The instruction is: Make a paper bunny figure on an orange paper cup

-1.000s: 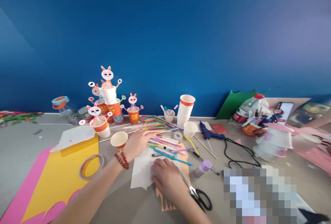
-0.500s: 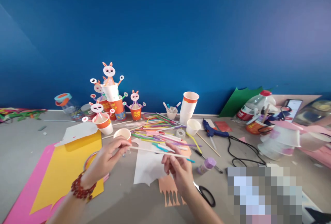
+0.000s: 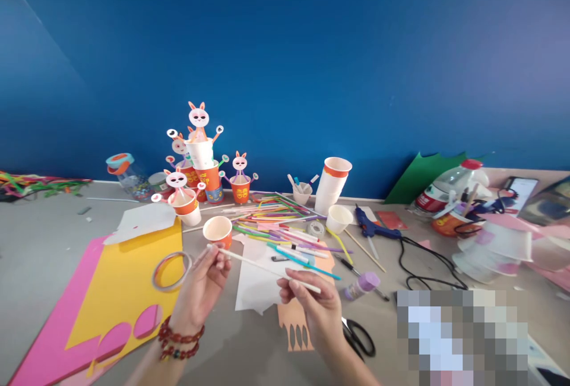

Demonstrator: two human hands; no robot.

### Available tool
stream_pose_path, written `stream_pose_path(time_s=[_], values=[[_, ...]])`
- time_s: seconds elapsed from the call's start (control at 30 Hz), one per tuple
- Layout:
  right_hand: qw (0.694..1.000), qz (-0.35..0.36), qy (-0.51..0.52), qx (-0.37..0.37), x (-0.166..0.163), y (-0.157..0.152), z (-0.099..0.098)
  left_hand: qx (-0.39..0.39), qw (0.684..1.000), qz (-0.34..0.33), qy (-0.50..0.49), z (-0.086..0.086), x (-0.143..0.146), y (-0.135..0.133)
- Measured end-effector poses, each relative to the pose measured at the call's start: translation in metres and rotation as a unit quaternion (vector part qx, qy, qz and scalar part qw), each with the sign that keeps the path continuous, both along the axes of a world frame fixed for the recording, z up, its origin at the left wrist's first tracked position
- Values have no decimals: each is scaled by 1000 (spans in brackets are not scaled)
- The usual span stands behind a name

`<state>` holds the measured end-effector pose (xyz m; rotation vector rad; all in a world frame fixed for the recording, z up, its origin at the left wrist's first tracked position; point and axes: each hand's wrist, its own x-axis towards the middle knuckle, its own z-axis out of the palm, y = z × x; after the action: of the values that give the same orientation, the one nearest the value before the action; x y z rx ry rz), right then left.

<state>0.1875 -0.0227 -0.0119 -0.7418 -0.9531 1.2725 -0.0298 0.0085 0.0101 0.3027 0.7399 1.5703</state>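
A white pipe cleaner (image 3: 262, 265) stretches between my hands above the table, sloping down to the right. My left hand (image 3: 202, 279) pinches its left end between thumb and fingers, with the palm turned partly up. Further along, near the right end, my right hand (image 3: 314, 300) grips it between thumb and curled fingers. Just behind my left fingers stands an orange-rimmed paper cup (image 3: 218, 229). Under the pipe cleaner lie white paper (image 3: 253, 285), a blue pipe cleaner (image 3: 307, 264) and a cut orange sheet (image 3: 288, 315). Black-handled scissors (image 3: 358, 338) rest beside my right wrist.
Rabbit figures in paper cups (image 3: 208, 181) stand at the back left. Yellow card (image 3: 129, 273) with a tape roll (image 3: 155, 273) lies left. A glue gun (image 3: 374, 225) with its cord, a glue stick (image 3: 363, 285) and stacked cups (image 3: 332, 187) are to the right.
My left hand has turned its palm more upward and shifted slightly right. The pipe cleaner now tilts more steeply, its right end lower. The view has shifted a little to the left.
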Motion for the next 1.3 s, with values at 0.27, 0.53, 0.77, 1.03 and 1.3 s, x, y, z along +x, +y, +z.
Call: stream_pose_path(time_s=[0.27, 0.53, 0.77, 1.03, 1.3], values=[[974, 42, -168, 144, 1, -18, 28, 14, 998, 50, -32, 5, -12, -12], [969, 76, -211, 103, -5, -25, 24, 47, 993, -14, -105, 23, 7, -16], [955, 271, -89, -83, -13, -18, 15, 125, 990, -26, -59, 43, 18, -11], [921, 336, -144, -137, -34, -29, 1, 67, 992, -106, 8, 40, 42, -1], [936, 298, -157, -98, -38, -32, 8, 91, 993, -63, -39, 53, 31, 8]])
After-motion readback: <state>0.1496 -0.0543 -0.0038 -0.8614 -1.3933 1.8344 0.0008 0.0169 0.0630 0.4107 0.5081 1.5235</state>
